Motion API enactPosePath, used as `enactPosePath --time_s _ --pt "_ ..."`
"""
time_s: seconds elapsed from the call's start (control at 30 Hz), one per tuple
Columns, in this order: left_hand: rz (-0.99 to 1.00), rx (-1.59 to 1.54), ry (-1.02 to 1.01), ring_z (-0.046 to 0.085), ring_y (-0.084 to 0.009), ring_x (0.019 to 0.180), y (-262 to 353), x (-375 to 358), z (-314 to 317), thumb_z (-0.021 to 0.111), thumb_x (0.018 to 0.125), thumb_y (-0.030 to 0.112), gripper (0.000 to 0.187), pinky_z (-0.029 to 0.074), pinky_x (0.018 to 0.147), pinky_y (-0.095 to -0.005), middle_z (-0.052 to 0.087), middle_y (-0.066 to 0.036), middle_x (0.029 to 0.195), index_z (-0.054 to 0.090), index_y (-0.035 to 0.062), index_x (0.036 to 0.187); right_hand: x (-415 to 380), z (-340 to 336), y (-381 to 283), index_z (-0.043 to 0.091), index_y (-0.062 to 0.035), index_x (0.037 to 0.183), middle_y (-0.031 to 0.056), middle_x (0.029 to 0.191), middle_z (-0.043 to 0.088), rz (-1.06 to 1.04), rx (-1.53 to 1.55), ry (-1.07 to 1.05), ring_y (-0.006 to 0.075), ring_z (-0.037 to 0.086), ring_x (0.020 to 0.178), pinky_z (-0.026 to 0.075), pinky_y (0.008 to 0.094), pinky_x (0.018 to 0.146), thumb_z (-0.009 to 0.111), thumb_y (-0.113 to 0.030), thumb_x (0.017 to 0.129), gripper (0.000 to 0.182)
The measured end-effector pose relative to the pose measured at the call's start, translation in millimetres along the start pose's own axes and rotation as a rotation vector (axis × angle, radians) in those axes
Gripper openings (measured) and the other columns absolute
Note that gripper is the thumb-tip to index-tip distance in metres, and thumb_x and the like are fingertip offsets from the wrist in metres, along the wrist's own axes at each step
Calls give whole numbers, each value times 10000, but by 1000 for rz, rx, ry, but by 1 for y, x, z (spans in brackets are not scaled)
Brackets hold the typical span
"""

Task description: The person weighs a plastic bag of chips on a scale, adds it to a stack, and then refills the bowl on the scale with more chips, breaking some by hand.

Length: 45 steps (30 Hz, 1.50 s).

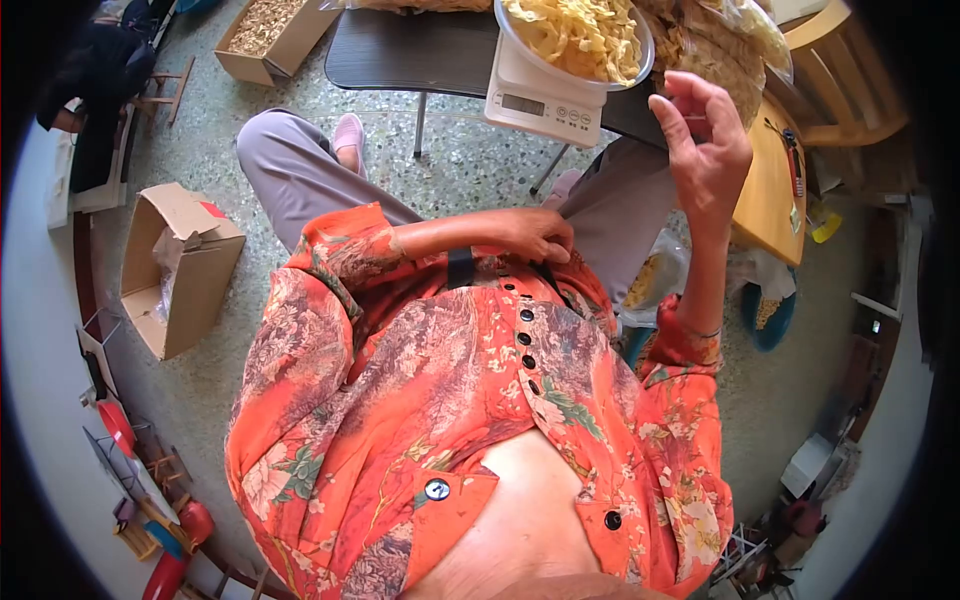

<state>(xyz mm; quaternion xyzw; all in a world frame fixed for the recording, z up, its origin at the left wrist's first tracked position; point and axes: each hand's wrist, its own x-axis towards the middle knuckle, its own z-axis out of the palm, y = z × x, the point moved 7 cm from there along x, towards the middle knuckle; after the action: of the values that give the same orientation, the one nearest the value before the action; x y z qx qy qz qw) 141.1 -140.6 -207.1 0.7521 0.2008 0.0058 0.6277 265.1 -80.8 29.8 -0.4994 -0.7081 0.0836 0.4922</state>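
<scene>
My left hand rests at my lap, against the hem of the orange floral shirt. Its fingers are curled in, and what they hold, if anything, is hidden. My right hand is raised at the right, thumb and bent fingers apart, with nothing seen between them. Nearest to it is a clear bowl heaped with pale yellow, curly dried pieces. The bowl stands on a white digital scale, whose display digits are too small to read. Behind the hand lie clear bags of similar brownish-yellow pieces.
The scale sits on a dark table. A wooden chair and a wooden stool stand at the right. On the floor are an open cardboard box, another box of brown bits and a blue basin. Someone in black is at upper left.
</scene>
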Motion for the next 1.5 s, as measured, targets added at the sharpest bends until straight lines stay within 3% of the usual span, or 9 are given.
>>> enactPosePath --time_s 0.43,0.7,0.77,0.83,0.87,0.93,1.0,1.17,1.5 --pt "-81 -104 127 629 -148 761 -16 -10 -8 616 959 228 258 522 701 -321 651 -66 853 656 -6 1059 37 0 7 681 -22 1156 56 989 684 68 57 -170 106 627 791 536 250 750 755 -23 838 327" --pt "32 49 227 649 -193 794 -13 -9 -14 644 937 200 214 515 716 -339 682 -116 895 667 1 1012 52 22 -19 670 -80 1176 105 1067 674 -133 -114 -313 215 659 850 548 330 766 824 -156 758 452" --pt "23 39 236 649 -212 796 1 -15 -11 662 927 188 195 513 725 -350 676 -127 884 668 5 994 58 31 -24 662 -90 1207 82 1057 662 -226 -184 -287 184 628 812 537 316 736 830 -176 768 478" --pt "307 212 631 636 -253 819 53 -39 -32 752 870 212 226 510 736 -388 650 -120 891 662 31 969 62 37 -31 645 -137 1253 72 1028 639 -316 -286 -259 182 608 785 538 339 713 846 -271 764 545" --pt "307 223 632 636 -253 819 71 -44 -43 752 870 212 226 510 736 -388 650 -120 891 662 31 969 64 36 -33 645 -137 1253 72 1028 639 -321 -283 -250 182 608 785 538 339 713 846 -271 764 545" --pt "615 649 1234 614 -296 886 134 -92 -71 837 795 280 374 502 774 -433 630 -105 957 630 57 1012 63 39 -29 648 -136 1228 123 1040 641 -236 -340 -319 309 667 939 549 405 794 806 -331 775 518" --pt "651 848 1407 581 -331 1008 154 -109 -100 870 740 384 598 482 864 -460 596 -120 1099 574 65 1149 62 42 -23 649 -140 1228 122 1028 639 -203 -345 -310 306 667 932 549 407 784 795 -346 787 508" --pt "482 996 1488 416 -385 1345 175 -92 -154 792 689 657 1052 335 1099 -502 436 -203 1424 397 33 1438 66 48 -11 671 -144 1194 120 1004 636 -149 -358 -288 300 669 886 550 406 753 774 -358 813 449" --pt "421 986 1469 352 -387 1412 163 -60 -164 793 692 643 1074 256 1155 -515 420 -199 1451 366 27 1462 66 48 -2 687 -80 1031 113 948 618 -102 -198 -284 247 663 718 546 372 705 770 -234 817 277"
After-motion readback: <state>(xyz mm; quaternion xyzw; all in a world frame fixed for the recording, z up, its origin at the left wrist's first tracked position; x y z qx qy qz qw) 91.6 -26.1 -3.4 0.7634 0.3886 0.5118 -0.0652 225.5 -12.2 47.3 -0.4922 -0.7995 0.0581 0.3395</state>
